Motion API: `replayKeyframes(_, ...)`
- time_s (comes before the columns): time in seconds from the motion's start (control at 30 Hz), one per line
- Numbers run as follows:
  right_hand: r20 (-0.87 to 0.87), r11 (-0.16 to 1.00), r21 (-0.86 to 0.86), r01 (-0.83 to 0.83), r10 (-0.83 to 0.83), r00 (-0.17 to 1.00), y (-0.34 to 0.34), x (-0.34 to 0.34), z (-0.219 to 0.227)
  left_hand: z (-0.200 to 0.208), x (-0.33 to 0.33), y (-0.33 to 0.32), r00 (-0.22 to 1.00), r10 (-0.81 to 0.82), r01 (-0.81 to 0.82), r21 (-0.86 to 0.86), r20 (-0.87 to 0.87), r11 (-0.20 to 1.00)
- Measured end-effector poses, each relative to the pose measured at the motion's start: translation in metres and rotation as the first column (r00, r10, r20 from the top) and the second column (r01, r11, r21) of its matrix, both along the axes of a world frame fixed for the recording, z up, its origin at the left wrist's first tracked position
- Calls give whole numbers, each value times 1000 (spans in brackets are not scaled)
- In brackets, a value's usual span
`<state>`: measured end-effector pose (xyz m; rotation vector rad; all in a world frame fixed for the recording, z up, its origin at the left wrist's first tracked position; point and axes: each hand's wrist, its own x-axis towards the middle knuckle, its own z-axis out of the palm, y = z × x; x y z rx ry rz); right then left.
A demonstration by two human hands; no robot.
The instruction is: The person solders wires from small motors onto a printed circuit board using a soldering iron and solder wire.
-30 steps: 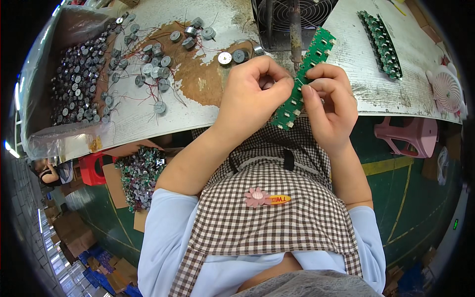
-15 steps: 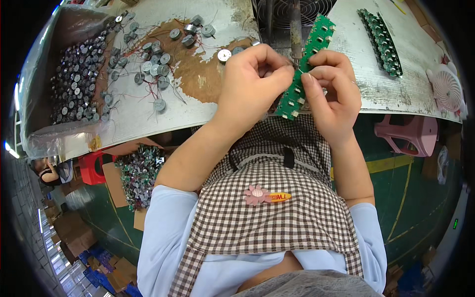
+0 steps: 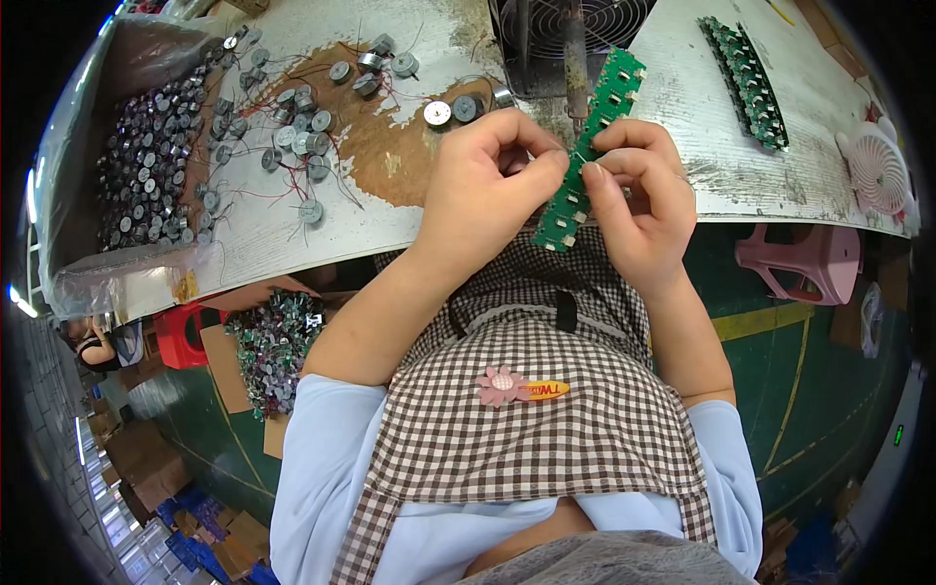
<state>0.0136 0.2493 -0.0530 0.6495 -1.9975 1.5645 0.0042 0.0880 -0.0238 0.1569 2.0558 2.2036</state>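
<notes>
Above the surface's (image 3: 770, 185) front edge, the right hand (image 3: 648, 205) pinches a green circuit strip (image 3: 597, 119); the left hand (image 3: 483, 185) pinches beside its face, on what I can't tell. Probably light, stiff, brittle: best held by its long edges.

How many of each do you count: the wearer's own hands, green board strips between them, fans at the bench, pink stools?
Left hand and right hand: 2
Green board strip: 1
Black fan and white fan: 2
Pink stool: 1
Total: 6
</notes>
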Motion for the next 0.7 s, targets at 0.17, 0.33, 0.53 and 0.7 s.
replayKeyframes(0.17, 11, 1000, -11, 28, -28, 1000, -3, -1, 1, -1, -5, 1, 999, -25, 21, -77, -40, 997)
replayKeyframes(0.33, -81, 998, 12, 55, -54, 995, -2, -10, 7, 6, -9, 3, 996, -12, 8, -54, -83, 999)
replayKeyframes(0.53, 2, 1000, 0, 26, -26, 1000, -3, -2, 0, -1, -7, -1, 998, -22, 15, -126, -53, 992)
replayKeyframes(0.7, -50, 989, 39, 144, -142, 989, 3, 3, 6, 2, -7, -4, 987, -158, 155, -141, -11, 978)
